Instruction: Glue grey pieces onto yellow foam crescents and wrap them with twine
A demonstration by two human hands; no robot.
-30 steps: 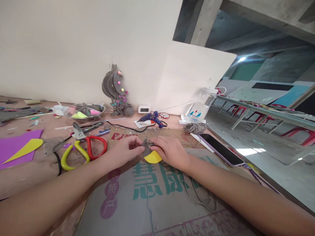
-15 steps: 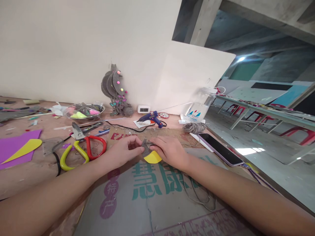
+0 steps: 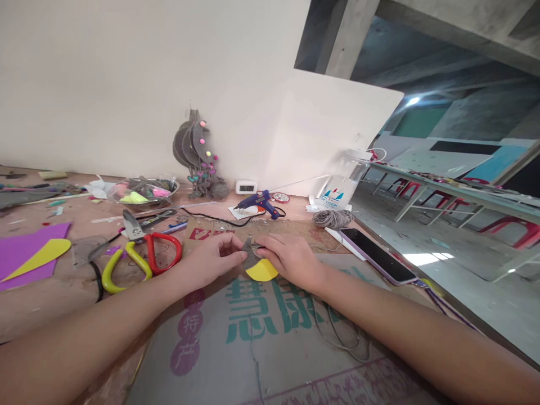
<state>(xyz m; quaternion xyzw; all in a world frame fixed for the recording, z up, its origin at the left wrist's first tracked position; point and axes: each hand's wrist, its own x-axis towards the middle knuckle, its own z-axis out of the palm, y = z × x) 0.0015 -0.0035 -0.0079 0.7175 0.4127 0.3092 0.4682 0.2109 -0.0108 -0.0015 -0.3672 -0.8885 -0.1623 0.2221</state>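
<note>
My left hand (image 3: 213,260) and my right hand (image 3: 290,260) meet over a flattened cardboard box (image 3: 270,332) with green printed characters. Together they pinch a small grey felt piece (image 3: 250,253) that lies partly over a yellow foam shape (image 3: 261,271). Fingers of both hands are closed on the grey piece. The yellow shape rests on the cardboard just below my right fingers.
Red and yellow handled scissors (image 3: 141,256) lie left of my hands, near a purple foam sheet (image 3: 25,250) with a yellow leaf cutout. Behind are a blue glue gun (image 3: 259,202), a twine ball (image 3: 333,218), a phone (image 3: 375,256), a bowl of scraps (image 3: 141,191) and a grey felt ornament (image 3: 196,154).
</note>
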